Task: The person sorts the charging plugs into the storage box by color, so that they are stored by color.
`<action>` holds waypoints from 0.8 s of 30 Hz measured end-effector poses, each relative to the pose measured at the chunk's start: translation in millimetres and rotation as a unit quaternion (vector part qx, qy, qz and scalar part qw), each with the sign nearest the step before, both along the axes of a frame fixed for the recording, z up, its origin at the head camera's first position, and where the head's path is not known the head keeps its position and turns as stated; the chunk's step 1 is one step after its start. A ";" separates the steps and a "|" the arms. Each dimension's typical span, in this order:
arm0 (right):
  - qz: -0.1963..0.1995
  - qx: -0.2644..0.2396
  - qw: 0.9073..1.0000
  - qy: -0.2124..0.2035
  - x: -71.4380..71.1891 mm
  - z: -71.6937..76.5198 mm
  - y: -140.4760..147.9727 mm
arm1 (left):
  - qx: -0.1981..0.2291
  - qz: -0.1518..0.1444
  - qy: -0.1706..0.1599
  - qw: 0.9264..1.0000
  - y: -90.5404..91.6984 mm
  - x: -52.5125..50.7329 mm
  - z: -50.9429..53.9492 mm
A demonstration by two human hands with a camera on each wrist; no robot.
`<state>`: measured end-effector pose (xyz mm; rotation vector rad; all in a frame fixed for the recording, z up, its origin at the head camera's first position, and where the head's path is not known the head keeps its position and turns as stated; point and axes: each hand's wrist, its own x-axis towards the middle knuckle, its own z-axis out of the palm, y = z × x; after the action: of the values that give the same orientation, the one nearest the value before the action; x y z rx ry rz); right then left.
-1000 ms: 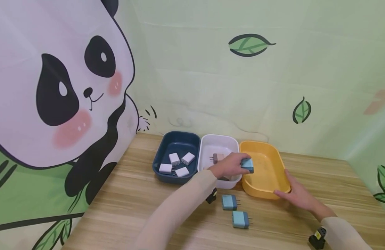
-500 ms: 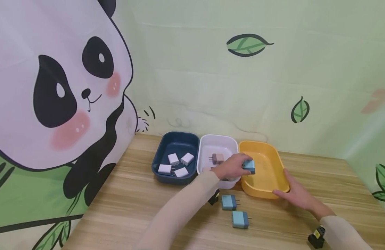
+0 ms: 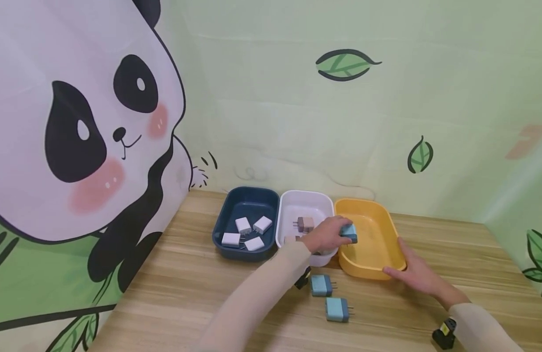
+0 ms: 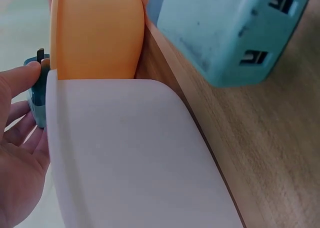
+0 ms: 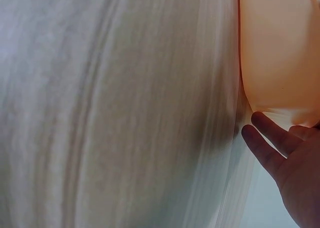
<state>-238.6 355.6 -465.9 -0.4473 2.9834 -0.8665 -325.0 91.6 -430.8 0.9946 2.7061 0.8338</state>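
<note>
In the head view my left hand (image 3: 325,234) reaches across the white bin and pinches a blue plug-in charger (image 3: 349,233) above the left side of the yellow bin (image 3: 372,230). The left wrist view shows thumb and fingers on this charger (image 4: 37,100), prongs visible. My right hand (image 3: 414,271) rests against the yellow bin's near right corner. In the right wrist view its fingers (image 5: 270,135) look fairly straight, their tips at the bin's side. Two more blue chargers, one farther back (image 3: 320,285) and one nearer (image 3: 336,310), lie on the table.
The white bin (image 3: 304,198) holds pinkish-brown chargers (image 3: 307,224), partly hidden by my left arm. Left of it, a navy bin (image 3: 253,200) contains several white chargers (image 3: 242,225). A printed backdrop (image 3: 271,122) stands behind the wooden table (image 3: 174,293).
My left hand has shifted slightly right over the yellow bin, still pinching the charger. My right hand stays at the bin's corner. The head view has shifted a little.
</note>
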 end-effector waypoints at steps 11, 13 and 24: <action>-0.002 -0.001 1.000 -0.014 -0.9 -1.3 -0.6 | 0.002 0.016 -0.006 1.000 -0.7 -2.9 -4.9; -0.001 -0.004 1.000 -0.017 -1.2 -1.2 -1.0 | 0.001 0.020 -0.003 1.000 -0.2 -3.4 -5.9; 0.004 -0.012 1.000 -0.012 0.9 2.1 -1.9 | 0.010 0.075 0.022 0.997 -5.2 -0.8 -3.4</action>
<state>-237.7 353.7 -463.8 -0.4449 2.9504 -0.9026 -325.8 86.4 -434.2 0.8293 2.8441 0.8752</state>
